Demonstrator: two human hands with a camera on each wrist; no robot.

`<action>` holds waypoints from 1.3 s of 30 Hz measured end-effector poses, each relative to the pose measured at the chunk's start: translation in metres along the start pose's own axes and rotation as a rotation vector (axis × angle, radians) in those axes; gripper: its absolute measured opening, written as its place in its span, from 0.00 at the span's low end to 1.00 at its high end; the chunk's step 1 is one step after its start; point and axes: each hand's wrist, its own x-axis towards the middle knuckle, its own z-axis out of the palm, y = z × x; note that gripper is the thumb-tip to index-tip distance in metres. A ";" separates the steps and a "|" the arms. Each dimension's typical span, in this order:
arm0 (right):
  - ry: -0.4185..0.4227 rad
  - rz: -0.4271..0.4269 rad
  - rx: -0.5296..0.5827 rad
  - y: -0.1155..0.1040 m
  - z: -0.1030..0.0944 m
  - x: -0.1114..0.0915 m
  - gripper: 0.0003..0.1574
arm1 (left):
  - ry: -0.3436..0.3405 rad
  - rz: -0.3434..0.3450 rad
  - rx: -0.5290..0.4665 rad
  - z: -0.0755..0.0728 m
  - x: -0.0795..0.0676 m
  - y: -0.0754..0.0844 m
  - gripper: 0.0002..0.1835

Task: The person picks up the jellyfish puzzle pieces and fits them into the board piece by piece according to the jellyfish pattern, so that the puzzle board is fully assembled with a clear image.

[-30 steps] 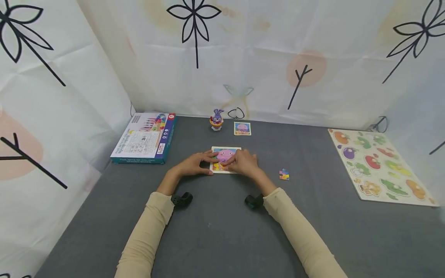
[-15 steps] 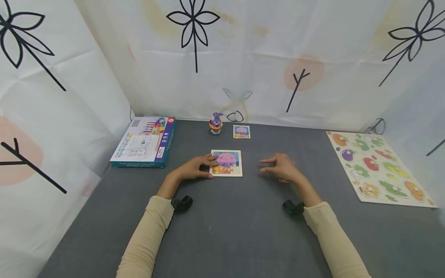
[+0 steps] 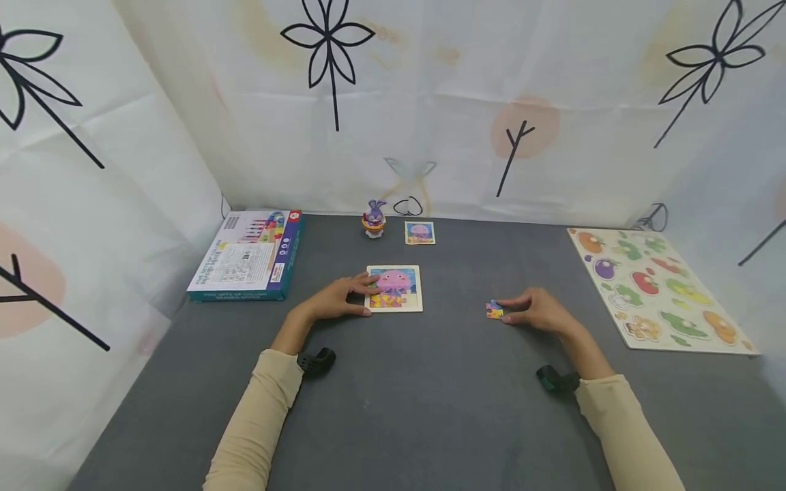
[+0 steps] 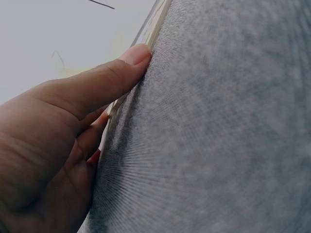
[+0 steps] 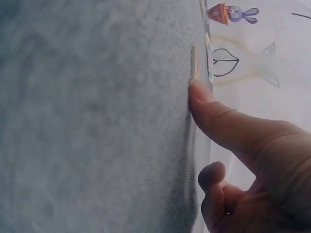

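Observation:
A small framed puzzle board (image 3: pixel 402 300) with a pink cartoon octopus picture lies flat in the middle of the table. On its left side rests my left hand (image 3: pixel 338 297), fingers extended over the frame and thumb touching the lower left edge. In the left wrist view the thumb (image 4: pixel 138 56) lies along the board's edge (image 4: pixel 158 24). To the right, a small colourful puzzle piece (image 3: pixel 493 311) lies on the table. My right hand (image 3: pixel 540 312) pinches its right side between thumb and index finger. The right wrist view shows the thumb (image 5: pixel 201 94) against the piece (image 5: pixel 195 60).
Behind the board stand a purple rabbit figurine (image 3: pixel 373 219) and a small picture card (image 3: pixel 420 233). A boxed set (image 3: pixel 239 262) lies at the back left. At the right lies a fruit-and-vegetable puzzle board (image 3: pixel 669 300). White printed cloth walls border the grey table (image 3: pixel 399 409).
My right hand has left the octopus board and moved right to the loose puzzle piece. The left hand has stayed at the board's left side. The head view has shifted slightly.

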 end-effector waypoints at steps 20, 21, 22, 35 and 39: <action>0.048 -0.070 -0.118 -0.018 0.014 0.027 0.14 | -0.002 0.029 0.005 0.003 0.008 0.002 0.29; 0.036 -0.063 -0.094 -0.018 0.012 0.025 0.15 | -0.002 0.029 0.004 0.003 0.008 0.002 0.29; 0.013 -0.048 -0.077 -0.018 0.011 0.023 0.17 | 0.001 0.028 0.000 0.002 0.007 0.002 0.29; -0.045 -0.089 -0.054 -0.013 0.013 0.019 0.23 | -0.007 0.013 0.029 -0.002 0.001 0.001 0.28; -0.073 -0.132 -0.022 -0.010 0.013 0.028 0.21 | -0.002 0.007 0.025 -0.001 0.000 -0.001 0.28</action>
